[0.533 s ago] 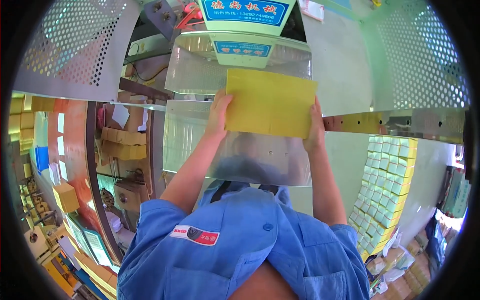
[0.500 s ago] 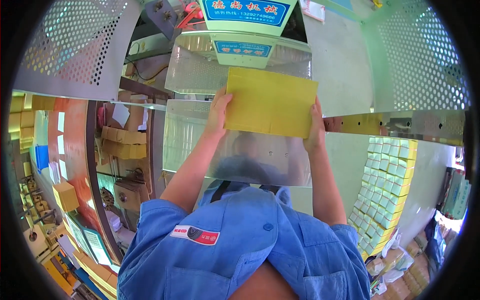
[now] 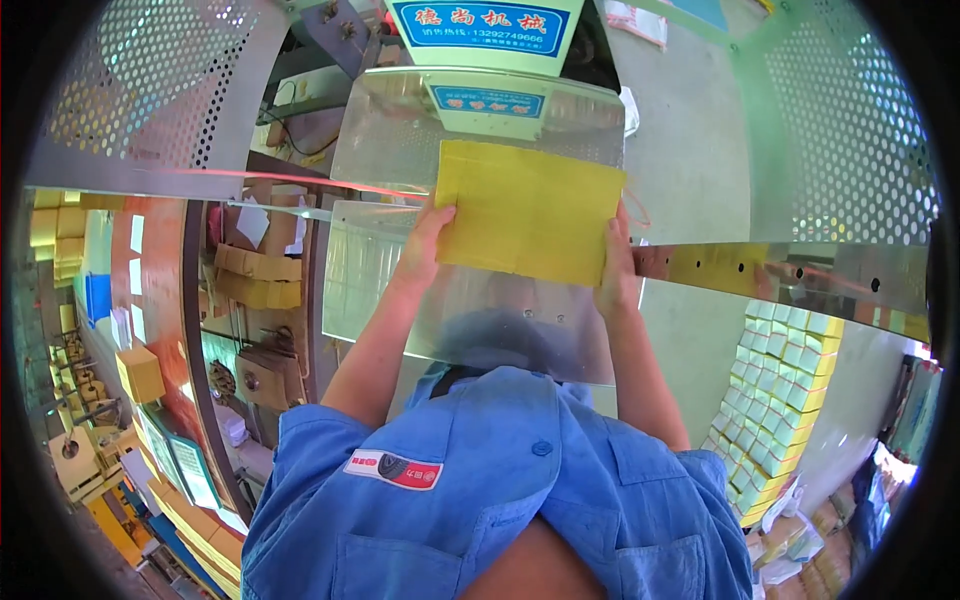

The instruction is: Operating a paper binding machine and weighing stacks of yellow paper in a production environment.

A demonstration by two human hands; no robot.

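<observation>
Your left hand and right hand each pinch one side edge of the flat yellow paper bag, holding it over the shiny metal tray of the machine. On the right, near, stacked yellow-green boxes stand.

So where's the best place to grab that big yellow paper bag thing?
Probably by its two short side edges, one hand coming in from each side. The yellow paper bag is wide, flat and thin, lying on the shiny metal plate, so one grip would likely let it flop. The left hand and right hand hold it just so.
</observation>
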